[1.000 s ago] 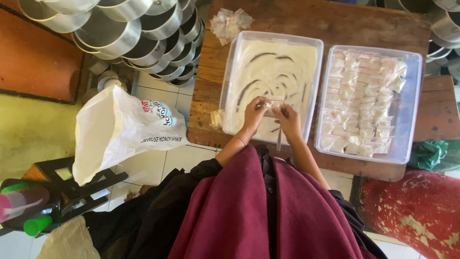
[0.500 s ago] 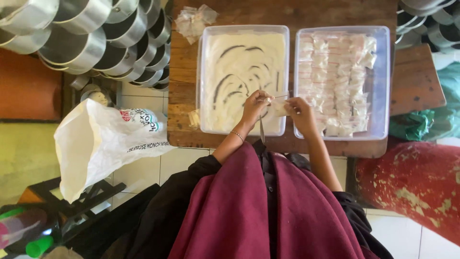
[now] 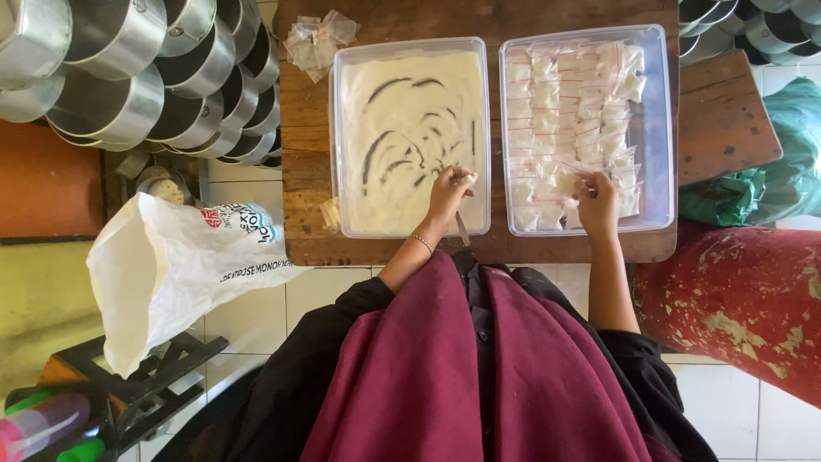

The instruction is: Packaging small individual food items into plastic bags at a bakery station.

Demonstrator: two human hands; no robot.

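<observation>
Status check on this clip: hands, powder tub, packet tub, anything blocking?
Left hand in clear plastic tub of white powder, holding a thin utensil. Right hand on small filled packets in second tub. Nothing obstructing.

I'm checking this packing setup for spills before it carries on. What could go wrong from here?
The clear plastic tub of white powder sits close to the front edge of the brown wooden table, where the left hand works with a thin utensil; a nudge could tip powder onto the tiled floor. The right hand presses small filled clear packets piled near the rim of the second clear tub; some may slide out.
</observation>
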